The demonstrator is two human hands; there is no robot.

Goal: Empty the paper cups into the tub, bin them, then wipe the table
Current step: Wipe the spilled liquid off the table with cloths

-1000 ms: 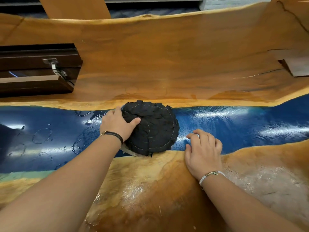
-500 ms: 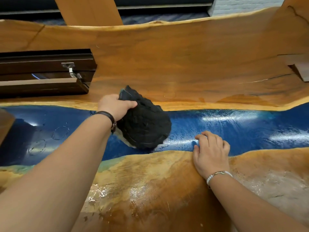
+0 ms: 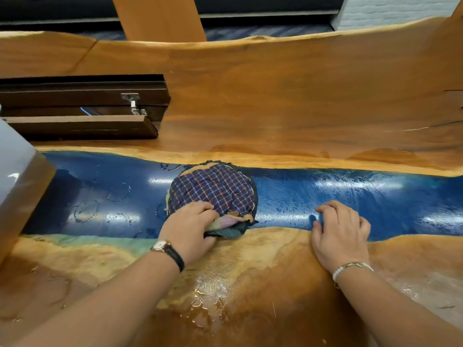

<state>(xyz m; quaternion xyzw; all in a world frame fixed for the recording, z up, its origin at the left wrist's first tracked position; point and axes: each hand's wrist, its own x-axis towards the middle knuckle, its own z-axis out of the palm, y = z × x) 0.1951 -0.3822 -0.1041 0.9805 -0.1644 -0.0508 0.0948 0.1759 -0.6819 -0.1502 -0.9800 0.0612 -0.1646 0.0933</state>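
Note:
A round cloth pad (image 3: pixel 215 190), its blue checked side up, lies flat on the blue resin strip (image 3: pixel 350 196) of the wooden table (image 3: pixel 275 101). My left hand (image 3: pixel 190 227) grips the pad's near edge, fingers curled over its folded layers. My right hand (image 3: pixel 340 232) rests flat on the table where wood meets resin, right of the pad, fingers spread and holding nothing. Wet ring marks (image 3: pixel 86 211) and water streaks show on the resin left of the pad. No paper cups or tub are in view.
A dark wooden box with a metal hinge (image 3: pixel 82 108) sits at the back left. A grey and wood object (image 3: pixel 17 176) juts in at the left edge. A puddle of water (image 3: pixel 213 291) shines on the near wood between my arms.
My left hand lifted the pad, black side showing, then turned it over and set it down on the resin with the checked side up. My right hand stayed put.

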